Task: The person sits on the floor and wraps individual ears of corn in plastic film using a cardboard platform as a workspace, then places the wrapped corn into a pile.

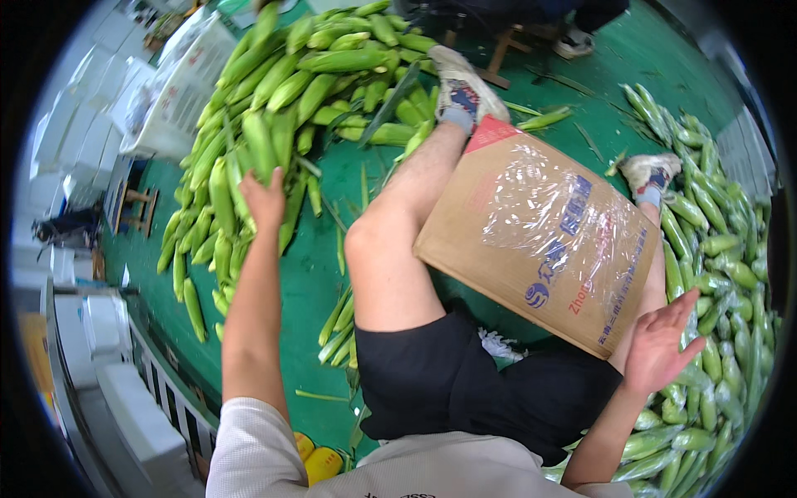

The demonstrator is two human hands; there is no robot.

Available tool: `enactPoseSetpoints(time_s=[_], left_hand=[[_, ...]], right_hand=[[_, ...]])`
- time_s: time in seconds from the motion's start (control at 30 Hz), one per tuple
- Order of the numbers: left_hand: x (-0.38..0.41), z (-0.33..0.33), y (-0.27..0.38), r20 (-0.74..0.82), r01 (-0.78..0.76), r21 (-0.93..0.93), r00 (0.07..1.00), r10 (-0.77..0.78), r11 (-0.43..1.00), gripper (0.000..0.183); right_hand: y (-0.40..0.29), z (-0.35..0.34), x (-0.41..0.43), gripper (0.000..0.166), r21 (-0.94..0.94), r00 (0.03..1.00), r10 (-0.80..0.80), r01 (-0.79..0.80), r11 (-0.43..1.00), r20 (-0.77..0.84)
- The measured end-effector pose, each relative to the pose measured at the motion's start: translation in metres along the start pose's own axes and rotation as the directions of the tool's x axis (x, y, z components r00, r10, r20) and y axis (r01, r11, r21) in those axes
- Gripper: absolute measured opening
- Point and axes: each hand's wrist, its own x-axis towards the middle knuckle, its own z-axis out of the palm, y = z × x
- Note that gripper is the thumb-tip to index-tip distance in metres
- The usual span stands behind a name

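My left hand [264, 198] reaches into a heap of green corn in the husk [348, 60], with thumb and fingers around the lower end of one ear of corn [258, 140]. My right hand [663, 342] is held with fingers extended and nothing in it. It is beside the near right corner of a cardboard box [461, 243], over a pile of corn ears in clear plastic wrap [725, 249]. The printed box rests tilted across my legs. A crinkled layer of clear plastic film [529, 199] lies on its upper face.
A white plastic crate [177, 103] stands beyond the heap at left. Foam boxes [140, 417] sit behind a railing [165, 380]. Yellow containers [322, 464] are by my left hip. Ahead are a wooden stool [498, 56] and another person's shoe [574, 45]. Loose husk leaves [339, 324] litter the green floor.
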Motion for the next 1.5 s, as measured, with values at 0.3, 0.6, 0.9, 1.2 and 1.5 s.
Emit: enactPoseSetpoints(time_s=[0.3, 0.6, 0.9, 1.2, 1.5], left_hand=[[0.180, -0.009, -0.146, 0.659, 0.590, -0.148, 0.657, -0.366, 0.793, 0.047], [-0.165, -0.127, 0.368, 0.408, -0.289, -0.750, 0.504, 0.761, 0.594, 0.078], [-0.176, -0.090, 0.436, 0.510, -0.443, -0.788, -0.082, 0.856, 0.427, 0.075], [-0.160, -0.097, 0.334, 0.317, -0.461, -0.742, 0.400, 0.860, 0.487, 0.040], [-0.220, -0.100, 0.274, 0.419, 0.225, -0.842, 0.845, 0.332, 0.489, 0.016]], right_hand=[[-0.021, -0.025, -0.018, 0.065, -0.914, 0.900, 0.187, -0.404, 0.024, -0.393], [-0.025, -0.071, -0.006, 0.045, -0.830, 0.974, 0.228, 0.134, -0.541, 0.008], [-0.010, -0.054, 0.017, 0.018, -0.991, 0.926, -0.352, -0.123, 0.058, -0.135], [0.037, -0.085, 0.121, 0.070, -0.768, 0.943, 0.268, 0.317, -0.556, 0.195], [0.020, -0.072, 0.064, 0.066, -0.680, 0.886, 0.322, 0.463, -0.569, 0.333]])
